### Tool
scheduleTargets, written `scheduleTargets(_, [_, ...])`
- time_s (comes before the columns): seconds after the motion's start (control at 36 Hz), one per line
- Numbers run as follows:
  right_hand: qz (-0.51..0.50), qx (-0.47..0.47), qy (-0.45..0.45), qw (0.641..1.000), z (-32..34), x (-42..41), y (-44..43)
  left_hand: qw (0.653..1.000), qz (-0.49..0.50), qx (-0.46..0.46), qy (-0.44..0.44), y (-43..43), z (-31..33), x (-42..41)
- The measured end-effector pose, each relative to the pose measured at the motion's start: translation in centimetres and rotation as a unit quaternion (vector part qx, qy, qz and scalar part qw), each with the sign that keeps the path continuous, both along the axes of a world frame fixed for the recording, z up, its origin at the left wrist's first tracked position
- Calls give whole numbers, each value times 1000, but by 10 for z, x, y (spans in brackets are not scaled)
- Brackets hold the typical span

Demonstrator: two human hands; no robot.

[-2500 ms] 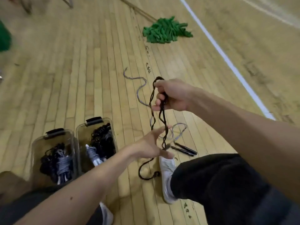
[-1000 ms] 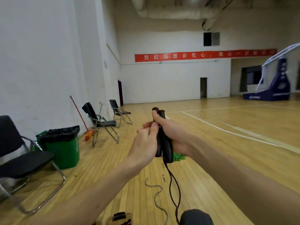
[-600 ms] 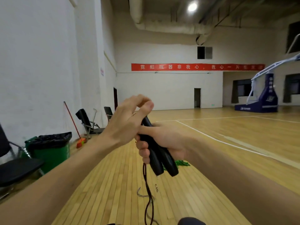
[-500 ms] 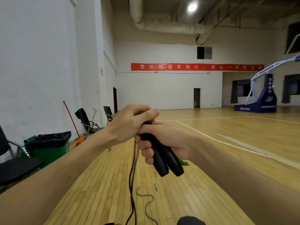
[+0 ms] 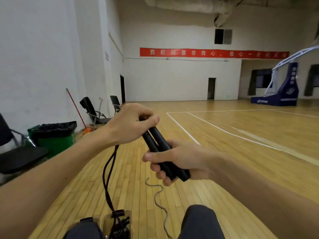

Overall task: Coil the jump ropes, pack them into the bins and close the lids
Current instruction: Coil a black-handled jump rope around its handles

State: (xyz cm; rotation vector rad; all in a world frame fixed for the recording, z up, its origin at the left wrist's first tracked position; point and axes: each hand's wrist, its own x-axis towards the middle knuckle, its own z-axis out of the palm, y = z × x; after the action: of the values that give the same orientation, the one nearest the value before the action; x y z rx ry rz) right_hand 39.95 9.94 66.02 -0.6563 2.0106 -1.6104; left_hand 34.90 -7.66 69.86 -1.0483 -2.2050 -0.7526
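Note:
My right hand (image 5: 179, 159) grips the two black handles (image 5: 158, 144) of a black jump rope, held side by side and tilted up to the left. My left hand (image 5: 131, 125) pinches the top of the handles where the black cord (image 5: 107, 171) leaves them. The doubled cord hangs down under my left wrist toward a clear bin (image 5: 119, 223) at the bottom edge, which holds dark coiled ropes. A grey jump rope (image 5: 159, 197) lies loose on the wooden floor between my knees.
A green trash can (image 5: 55, 138) with a black liner and folding chairs (image 5: 93, 111) stand along the left wall. A red-handled broom (image 5: 76, 109) leans there. A blue basketball stand (image 5: 283, 90) is far right. My knee (image 5: 200, 221) fills the bottom centre.
The camera tilted up from the floor to the hall. My right hand brought both handles together; my left hand moved to their top and pulled the cord out to the left. The hands dropped lower.

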Motion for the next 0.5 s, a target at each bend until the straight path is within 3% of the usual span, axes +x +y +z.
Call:
scheduleTargets(0.25, [51,-33,1,998,-20,8,1,997,-7,36,-67,-2,-18,8])
scheduleTargets(0.5, [18,-31,-110,993,-51,5,-6,984,36,96,-144,-3,-70,6])
